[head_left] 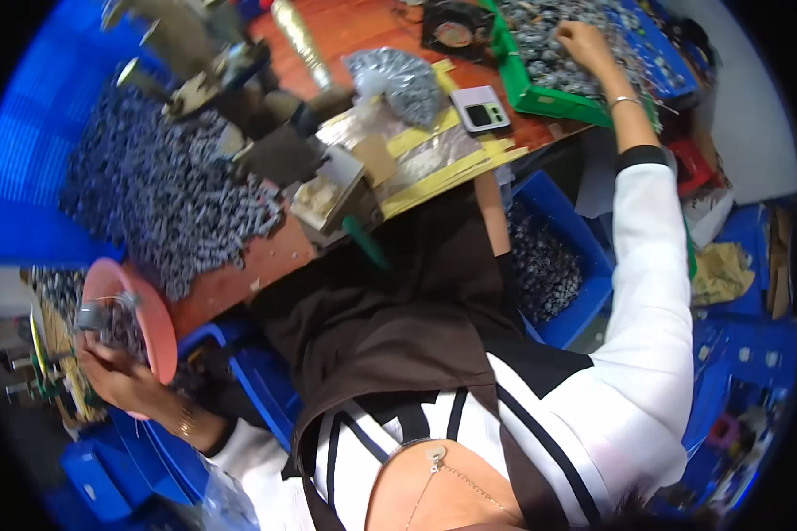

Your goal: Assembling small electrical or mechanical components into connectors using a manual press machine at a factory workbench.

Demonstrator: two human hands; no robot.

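Note:
At the far left, my left hand (119, 376) is at the rim of a pink basin (162, 332) with grey parts in it. Its fingers are closed about a small grey cylindrical part (92, 316), somewhat blurred. My right arm stretches to the far right, where my right hand (584, 44) is over a green crate (540, 99) full of small metallic parts (553, 64). Its fingertips are pinched together, and what they hold, if anything, is too small to make out.
A big heap of grey parts (168, 186) lies beside a bench machine (239, 84). On the red table (257, 257) are a clear bag of parts (403, 84), a phone (481, 110) and a small fan (452, 34). Below stands a blue bin (598, 265) with dark parts.

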